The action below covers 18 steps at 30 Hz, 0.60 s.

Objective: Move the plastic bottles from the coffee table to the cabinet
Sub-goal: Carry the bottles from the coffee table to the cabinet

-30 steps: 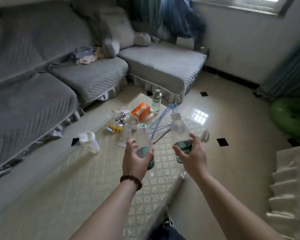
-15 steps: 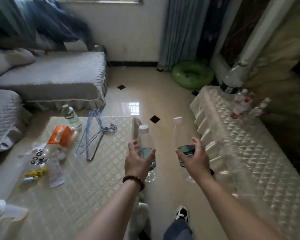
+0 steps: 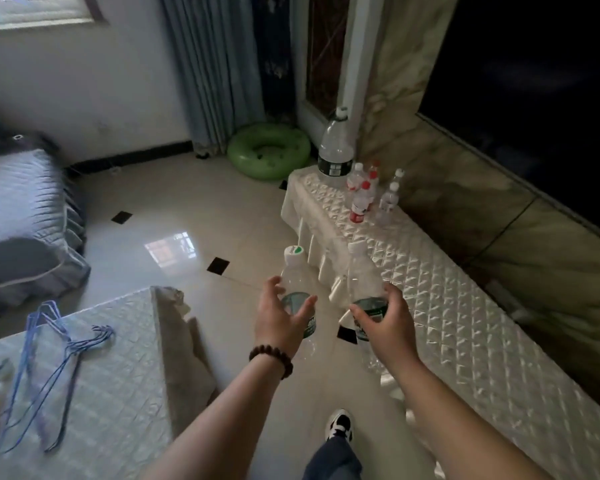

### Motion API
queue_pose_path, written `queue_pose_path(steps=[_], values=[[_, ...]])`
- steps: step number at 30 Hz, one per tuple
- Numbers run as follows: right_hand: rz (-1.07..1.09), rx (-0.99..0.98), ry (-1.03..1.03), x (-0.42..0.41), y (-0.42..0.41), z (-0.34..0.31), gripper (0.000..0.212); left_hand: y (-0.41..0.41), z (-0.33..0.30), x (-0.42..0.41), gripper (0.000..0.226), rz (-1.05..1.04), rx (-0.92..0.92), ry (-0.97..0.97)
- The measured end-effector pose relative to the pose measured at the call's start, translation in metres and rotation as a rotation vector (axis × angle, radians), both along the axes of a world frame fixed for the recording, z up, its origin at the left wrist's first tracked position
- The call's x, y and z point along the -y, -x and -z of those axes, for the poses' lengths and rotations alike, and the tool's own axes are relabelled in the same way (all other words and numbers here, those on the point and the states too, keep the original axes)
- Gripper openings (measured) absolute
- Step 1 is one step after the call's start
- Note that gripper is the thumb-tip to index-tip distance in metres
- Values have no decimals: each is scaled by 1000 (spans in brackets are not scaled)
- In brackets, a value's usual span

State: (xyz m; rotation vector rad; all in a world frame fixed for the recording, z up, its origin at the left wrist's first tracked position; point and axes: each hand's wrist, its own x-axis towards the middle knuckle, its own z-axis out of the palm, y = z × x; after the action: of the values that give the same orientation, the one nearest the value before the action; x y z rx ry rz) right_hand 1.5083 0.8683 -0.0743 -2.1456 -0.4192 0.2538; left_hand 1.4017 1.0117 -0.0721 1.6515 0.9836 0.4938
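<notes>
My left hand (image 3: 279,317) grips a clear plastic bottle (image 3: 296,282) with a green label and white cap, held upright above the floor. My right hand (image 3: 381,317) grips a second clear green-labelled bottle (image 3: 362,275), upright near the front edge of the cabinet (image 3: 465,323), which is draped in a white quilted cloth. At the cabinet's far end stand a large water bottle (image 3: 336,150) and several small bottles (image 3: 368,195), some with red caps. The coffee table (image 3: 111,393), under a similar cloth, lies at the lower left behind my hands.
Blue wire hangers (image 3: 49,344) lie on the coffee table. A grey sofa (image 3: 21,216) is at the left. A green inflatable ring (image 3: 269,150) sits on the tiled floor by the curtains. My shoe (image 3: 340,426) is on the floor between table and cabinet.
The view has swung right from the coffee table toward the cabinet. Both hands carried their bottles off the table and now hold them close to the cabinet's edge.
</notes>
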Motion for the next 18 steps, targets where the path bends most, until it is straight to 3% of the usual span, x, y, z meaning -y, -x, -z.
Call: queue_pose_path(steps=[10, 18], values=[[108, -76, 0, -2, -162, 6, 72, -175, 2, -16, 70, 53, -11, -6], [201, -138, 21, -4, -243, 20, 74, -263, 20, -22, 72, 115, -67, -14]])
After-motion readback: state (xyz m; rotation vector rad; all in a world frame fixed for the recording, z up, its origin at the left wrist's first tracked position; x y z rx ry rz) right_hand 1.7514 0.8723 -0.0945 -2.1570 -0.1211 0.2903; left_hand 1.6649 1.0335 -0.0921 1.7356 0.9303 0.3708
